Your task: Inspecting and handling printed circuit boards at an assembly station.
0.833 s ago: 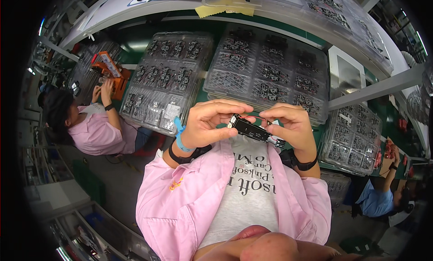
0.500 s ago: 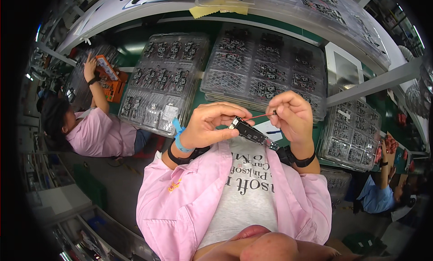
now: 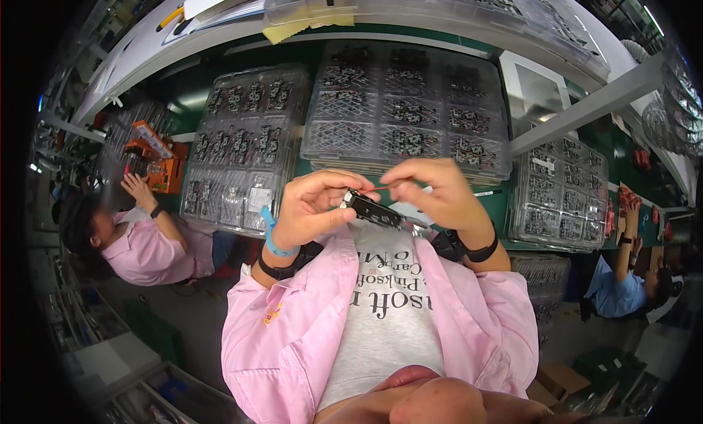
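Note:
My left hand (image 3: 315,208) grips one end of a narrow black circuit board (image 3: 377,210) between thumb and fingers, in front of my chest. The board slants down to the right, and its far end looks shiny. A thin red wire (image 3: 384,187) runs from near the held end towards my right hand (image 3: 443,197). The fingers of that hand are closed on the wire above the board. Its loose end is hidden by the fingers, which are slightly blurred.
Beyond my hands lies a stack of clear compartment trays (image 3: 316,154) with small electronic parts. More such trays flank it, left (image 3: 209,217) and right (image 3: 521,222). A shelf (image 3: 220,30) crosses above. A pen (image 3: 487,193) lies right. Co-workers sit on both sides, one near an orange fixture (image 3: 167,176).
My right hand has turned over and moved down and left, nearer my left hand, still holding the wire. The whole view has shifted a little. The left co-worker's hand has lowered.

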